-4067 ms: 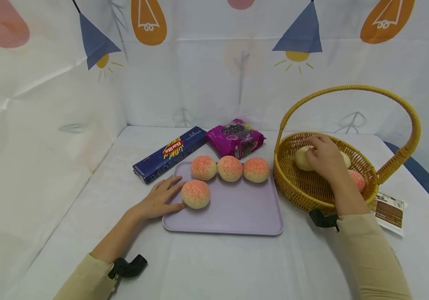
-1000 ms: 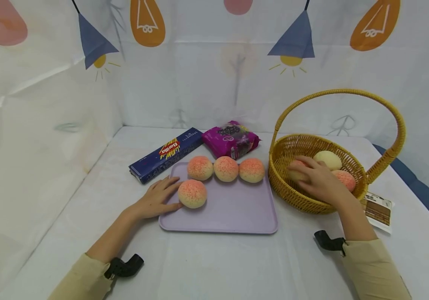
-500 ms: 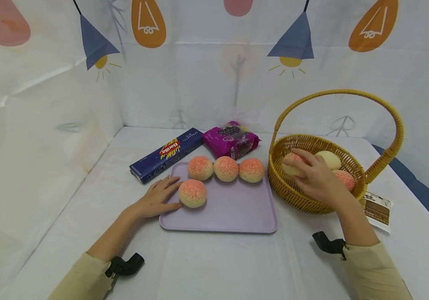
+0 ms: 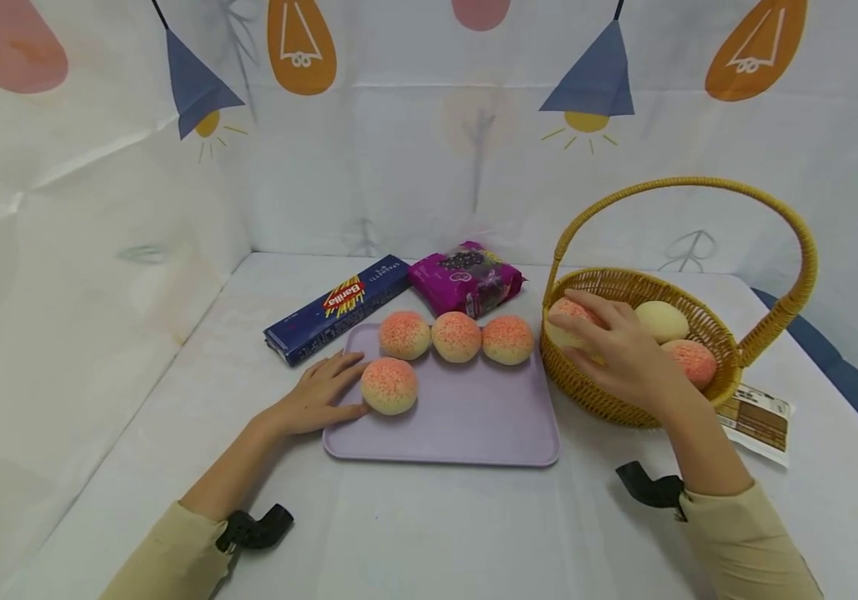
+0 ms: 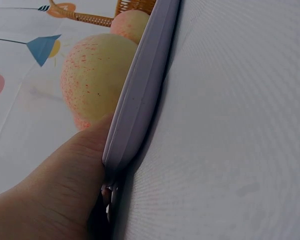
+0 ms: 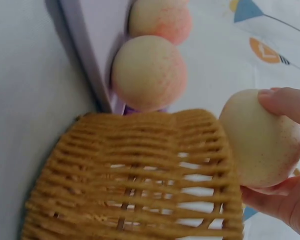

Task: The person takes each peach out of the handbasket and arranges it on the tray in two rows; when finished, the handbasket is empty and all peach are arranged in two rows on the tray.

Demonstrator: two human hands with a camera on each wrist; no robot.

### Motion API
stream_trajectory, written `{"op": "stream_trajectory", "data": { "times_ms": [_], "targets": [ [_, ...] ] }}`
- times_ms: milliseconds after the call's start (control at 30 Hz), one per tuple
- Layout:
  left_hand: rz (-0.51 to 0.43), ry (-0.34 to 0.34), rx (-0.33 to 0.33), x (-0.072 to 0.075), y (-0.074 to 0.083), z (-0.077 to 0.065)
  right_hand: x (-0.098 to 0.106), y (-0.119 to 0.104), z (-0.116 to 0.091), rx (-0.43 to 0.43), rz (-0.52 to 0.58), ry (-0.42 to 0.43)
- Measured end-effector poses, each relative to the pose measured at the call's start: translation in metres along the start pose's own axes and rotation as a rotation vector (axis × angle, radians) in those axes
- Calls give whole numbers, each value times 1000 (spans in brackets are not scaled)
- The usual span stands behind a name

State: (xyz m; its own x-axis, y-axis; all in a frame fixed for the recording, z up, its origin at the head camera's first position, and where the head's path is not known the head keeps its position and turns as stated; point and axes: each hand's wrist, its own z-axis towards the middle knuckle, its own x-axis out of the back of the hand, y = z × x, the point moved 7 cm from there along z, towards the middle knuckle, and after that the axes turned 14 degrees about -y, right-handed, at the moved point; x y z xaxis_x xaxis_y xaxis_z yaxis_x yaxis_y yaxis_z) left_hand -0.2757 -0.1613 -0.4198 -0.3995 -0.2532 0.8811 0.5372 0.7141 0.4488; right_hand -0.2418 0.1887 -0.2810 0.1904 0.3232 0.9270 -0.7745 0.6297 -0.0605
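Note:
My right hand (image 4: pixel 624 354) grips a round bun with a pink-speckled top (image 4: pixel 569 321) just inside the basket's left rim. In the right wrist view the thumb and fingers go round this bun (image 6: pixel 259 140), which is level with the wicker edge. Two more buns lie in the wicker basket (image 4: pixel 601 408): a plain cream one (image 4: pixel 661 322) and a pink one (image 4: pixel 691 362). My left hand (image 4: pixel 316 396) rests on the left edge of the lilac tray (image 4: pixel 474 429), its fingers extended beside a pink-speckled bun (image 4: pixel 389 386). Three similar buns (image 4: pixel 456 337) form a row along the tray's back.
Behind the tray lie a blue Barilla spaghetti box (image 4: pixel 338 308) and a purple packet (image 4: pixel 466 277). A flat brown-and-white packet (image 4: pixel 759 421) sits partly hidden behind the basket's right side. The basket's tall handle (image 4: pixel 699 182) arches above it.
Earlier the right hand was on a cream bun deeper in the basket. It then took hold of a pink-speckled bun and has brought it up and left to the rim. The left hand stays put.

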Motion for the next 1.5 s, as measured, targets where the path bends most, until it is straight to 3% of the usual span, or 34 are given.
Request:
{"op": "stream_trajectory", "data": {
  "times_ms": [867, 1500],
  "targets": [
    [14, 0, -3, 1, -1, 7, -18, -24, 28, 122, 47, -32],
    [13, 14, -1, -1, 0, 1, -35, -47, 42, 195, 63, -68]
  ]
}}
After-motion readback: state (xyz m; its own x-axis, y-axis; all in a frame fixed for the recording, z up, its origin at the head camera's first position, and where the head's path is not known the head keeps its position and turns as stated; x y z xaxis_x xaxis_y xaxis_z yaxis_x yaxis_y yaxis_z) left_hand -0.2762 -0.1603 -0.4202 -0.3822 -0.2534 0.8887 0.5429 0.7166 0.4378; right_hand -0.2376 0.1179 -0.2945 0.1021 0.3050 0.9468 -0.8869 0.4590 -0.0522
